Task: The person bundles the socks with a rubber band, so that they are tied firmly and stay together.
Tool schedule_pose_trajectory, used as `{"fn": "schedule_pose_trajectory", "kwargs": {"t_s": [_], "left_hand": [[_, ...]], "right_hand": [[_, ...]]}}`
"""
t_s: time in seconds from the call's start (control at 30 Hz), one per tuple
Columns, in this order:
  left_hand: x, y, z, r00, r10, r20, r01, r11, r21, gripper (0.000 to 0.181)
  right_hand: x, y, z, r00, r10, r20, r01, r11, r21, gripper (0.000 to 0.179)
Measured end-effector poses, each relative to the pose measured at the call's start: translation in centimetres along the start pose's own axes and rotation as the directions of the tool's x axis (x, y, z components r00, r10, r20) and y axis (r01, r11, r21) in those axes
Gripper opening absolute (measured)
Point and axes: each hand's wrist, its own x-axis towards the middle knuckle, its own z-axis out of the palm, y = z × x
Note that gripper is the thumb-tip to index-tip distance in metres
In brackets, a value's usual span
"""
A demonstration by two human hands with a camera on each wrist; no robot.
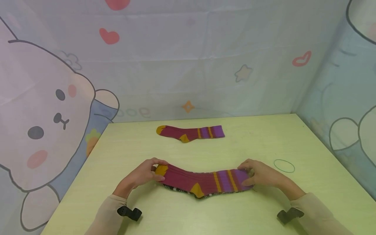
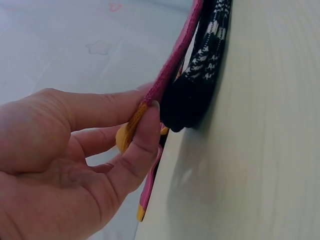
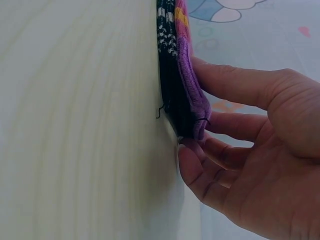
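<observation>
A maroon sock (image 1: 183, 179) with mustard toe and heel and a purple striped cuff lies across the front middle of the table. Beneath it a black-and-white patterned sock (image 2: 202, 75) shows along its edges. My left hand (image 1: 145, 172) pinches the mustard toe between thumb and fingers; in the left wrist view that toe is raised off the black one. At the other end, my right hand (image 1: 261, 173) holds the purple cuff, fingertips at its edge, where the black layer (image 3: 175, 100) sits against it. Farther back lies a matching maroon sock (image 1: 173, 132), flat, toe to the left.
A thin green loop (image 1: 294, 167) lies on the table (image 1: 249, 215) beyond my right hand. Printed cloth (image 1: 176, 65) hangs behind the table's back edge and along the sides. Each wrist carries a small black camera (image 1: 129, 213).
</observation>
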Motion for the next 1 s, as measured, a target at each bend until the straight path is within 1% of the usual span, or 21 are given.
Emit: {"fn": "schedule_pose_trajectory", "kwargs": {"t_s": [0.1,0.33,0.47,0.57,0.7,0.77,0.87,0.93,1.0], "left_hand": [[0.0,0.0,0.0,1.0,0.003,-0.004,-0.003,1.0,0.015,0.049],[0.3,-0.5,0.3,0.998,-0.06,0.011,0.059,0.996,0.071,0.056],[0.4,-0.5,0.6,0.999,-0.038,0.029,0.035,0.993,0.11,0.058],[0.4,-0.4,1.0,1.0,-0.026,0.012,0.024,0.986,0.163,0.056],[0.3,0.0,1.3,0.997,-0.063,-0.039,0.07,0.971,0.229,0.053],[0.3,0.1,1.3,0.996,-0.073,-0.048,0.082,0.965,0.249,0.052],[0.4,0.1,1.3,0.997,-0.074,-0.027,0.078,0.971,0.228,0.052],[0.4,0.1,1.2,0.998,-0.062,0.0,0.06,0.979,0.196,0.052],[0.4,0.0,1.1,0.998,-0.06,0.019,0.056,0.985,0.163,0.052]], "right_hand": [[0.0,-0.1,0.0,1.0,0.001,-0.002,-0.001,1.0,-0.008,0.058],[-0.1,-0.3,-0.1,1.0,-0.009,-0.003,0.009,1.0,-0.006,0.057],[-0.1,-0.3,0.0,1.0,-0.017,-0.005,0.017,1.0,-0.008,0.056],[-0.1,-0.2,0.0,1.0,-0.021,-0.006,0.021,1.0,-0.01,0.056],[-0.1,-0.1,0.0,1.0,-0.018,-0.008,0.018,1.0,-0.01,0.056],[-0.1,-0.1,0.0,1.0,-0.018,-0.008,0.018,1.0,-0.01,0.056],[0.0,-0.1,0.1,1.0,-0.016,-0.007,0.016,1.0,-0.009,0.056],[0.0,-0.1,0.0,1.0,-0.012,-0.005,0.012,1.0,-0.005,0.056],[-0.1,-0.2,0.0,1.0,-0.01,-0.004,0.01,1.0,0.001,0.057]]}}
